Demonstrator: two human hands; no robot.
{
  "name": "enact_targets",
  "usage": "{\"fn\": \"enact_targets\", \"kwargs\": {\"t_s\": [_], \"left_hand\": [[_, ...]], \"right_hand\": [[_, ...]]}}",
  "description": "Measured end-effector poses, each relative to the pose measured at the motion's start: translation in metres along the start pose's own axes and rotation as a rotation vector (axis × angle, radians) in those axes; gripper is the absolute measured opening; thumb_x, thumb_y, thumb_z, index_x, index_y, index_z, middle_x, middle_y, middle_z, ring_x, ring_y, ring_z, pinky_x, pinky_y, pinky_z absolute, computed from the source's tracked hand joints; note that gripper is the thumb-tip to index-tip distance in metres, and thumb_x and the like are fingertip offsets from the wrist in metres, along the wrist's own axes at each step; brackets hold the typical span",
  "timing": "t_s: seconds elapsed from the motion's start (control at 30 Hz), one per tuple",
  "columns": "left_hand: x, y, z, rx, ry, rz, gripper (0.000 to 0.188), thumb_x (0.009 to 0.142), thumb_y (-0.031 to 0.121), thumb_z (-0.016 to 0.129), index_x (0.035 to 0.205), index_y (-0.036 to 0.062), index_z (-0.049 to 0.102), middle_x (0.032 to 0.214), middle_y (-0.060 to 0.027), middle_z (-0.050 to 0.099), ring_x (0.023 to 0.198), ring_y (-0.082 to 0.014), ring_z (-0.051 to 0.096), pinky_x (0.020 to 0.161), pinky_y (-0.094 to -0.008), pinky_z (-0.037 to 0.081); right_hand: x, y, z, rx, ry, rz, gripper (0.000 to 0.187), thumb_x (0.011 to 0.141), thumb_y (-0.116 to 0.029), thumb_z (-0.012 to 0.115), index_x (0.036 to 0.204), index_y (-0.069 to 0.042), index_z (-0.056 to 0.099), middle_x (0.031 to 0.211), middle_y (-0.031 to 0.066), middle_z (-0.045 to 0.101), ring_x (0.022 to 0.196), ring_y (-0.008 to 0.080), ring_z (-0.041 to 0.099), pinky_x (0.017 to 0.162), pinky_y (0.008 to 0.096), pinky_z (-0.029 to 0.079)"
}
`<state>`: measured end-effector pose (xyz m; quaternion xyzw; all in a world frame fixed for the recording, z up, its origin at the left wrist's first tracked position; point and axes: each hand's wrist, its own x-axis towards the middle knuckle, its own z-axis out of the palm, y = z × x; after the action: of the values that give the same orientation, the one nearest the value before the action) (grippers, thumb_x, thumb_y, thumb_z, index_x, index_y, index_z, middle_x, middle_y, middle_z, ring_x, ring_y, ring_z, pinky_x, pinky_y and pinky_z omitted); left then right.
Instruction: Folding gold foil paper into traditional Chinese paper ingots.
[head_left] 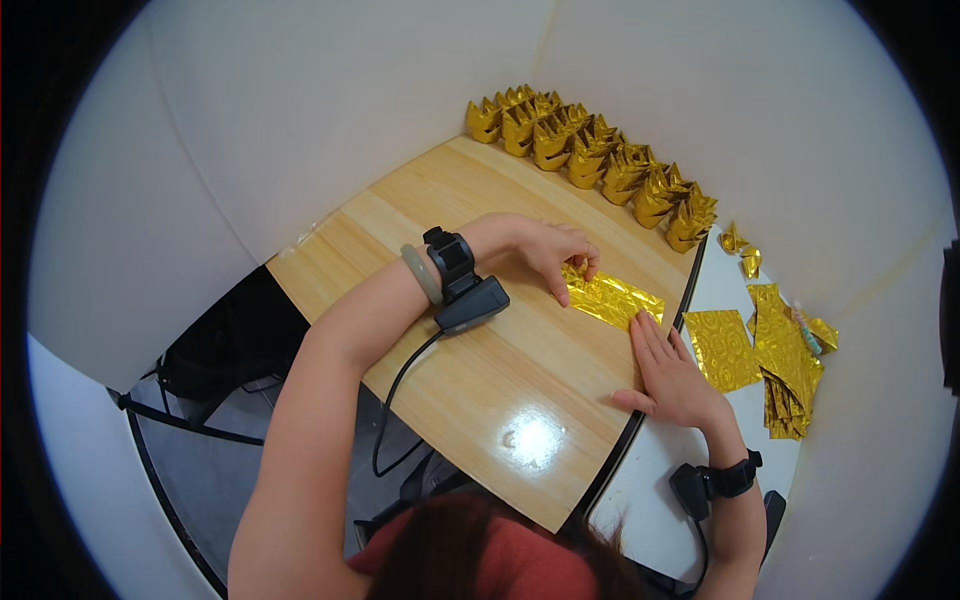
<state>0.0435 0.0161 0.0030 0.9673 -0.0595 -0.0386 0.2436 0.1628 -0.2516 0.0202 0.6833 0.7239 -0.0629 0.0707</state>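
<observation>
A sheet of gold foil paper (612, 298), in a narrow strip, lies aslant on the wooden tabletop. At its far left end is my left hand (556, 257), thumb and bent fingers closed about the paper's edge. My right hand (672, 378) lies flat at the strip's near right end, with the fingertips on the foil and the thumb spread out to the side. Just right of that hand, a square gold sheet (722, 350) with a swirl pattern rests on the white surface. Part of the strip's left end is hidden by my left fingers.
Rows of folded gold paper shapes (592, 155) stand along the table's (400, 215) back edge. On the white surface (655, 500) at right lie a stack of gold sheets (785, 350) and small folded gold pieces (751, 263). A black cable (385, 420) hangs from my left wrist device.
</observation>
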Motion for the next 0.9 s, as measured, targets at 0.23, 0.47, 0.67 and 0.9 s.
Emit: {"fn": "enact_targets", "kwargs": {"t_s": [0.23,0.47,0.67,0.9], "left_hand": [[-0.004,0.000,-0.001,-0.018,-0.017,-0.043,0.055,0.061,0.044,0.077,0.105,0.0213,0.053,0.102,-0.0038,0.050,0.100,-0.0210,0.047,0.086,-0.0368,0.030],[0.001,0.006,-0.003,0.034,-0.052,-0.061,0.056,0.062,0.040,0.078,0.106,0.0174,0.054,0.109,-0.0079,0.051,0.108,-0.0266,0.046,0.088,-0.0376,0.036],[0.000,-0.004,0.003,-0.076,-0.017,-0.044,0.055,0.059,0.045,0.078,0.103,0.0211,0.054,0.103,-0.0039,0.051,0.101,-0.0210,0.048,0.086,-0.0365,0.032],[0.000,-0.005,0.000,-0.006,-0.019,-0.036,0.055,0.059,0.044,0.078,0.103,0.0209,0.054,0.102,-0.0032,0.050,0.099,-0.0205,0.048,0.086,-0.0374,0.030]], "right_hand": [[-0.009,-0.004,-0.013,-0.090,-0.066,0.096,0.095,0.081,-0.064,0.041,0.137,0.008,0.013,0.142,0.0266,0.017,0.135,0.0317,0.014,0.109,0.0449,0.011],[0.045,-0.041,-0.007,0.003,0.107,-0.143,0.095,0.080,-0.065,0.043,0.136,0.008,0.016,0.141,0.0268,0.022,0.134,0.0327,0.019,0.109,0.0449,0.015],[0.020,-0.032,-0.013,-0.019,-0.025,-0.103,0.100,0.078,-0.069,0.040,0.137,0.007,0.015,0.143,0.0251,0.019,0.135,0.0310,0.016,0.109,0.0436,0.012],[-0.024,-0.004,-0.013,-0.059,-0.086,-0.029,0.092,0.081,-0.065,0.038,0.139,0.003,0.016,0.144,0.0185,0.021,0.135,0.0257,0.019,0.109,0.0434,0.013]]}}
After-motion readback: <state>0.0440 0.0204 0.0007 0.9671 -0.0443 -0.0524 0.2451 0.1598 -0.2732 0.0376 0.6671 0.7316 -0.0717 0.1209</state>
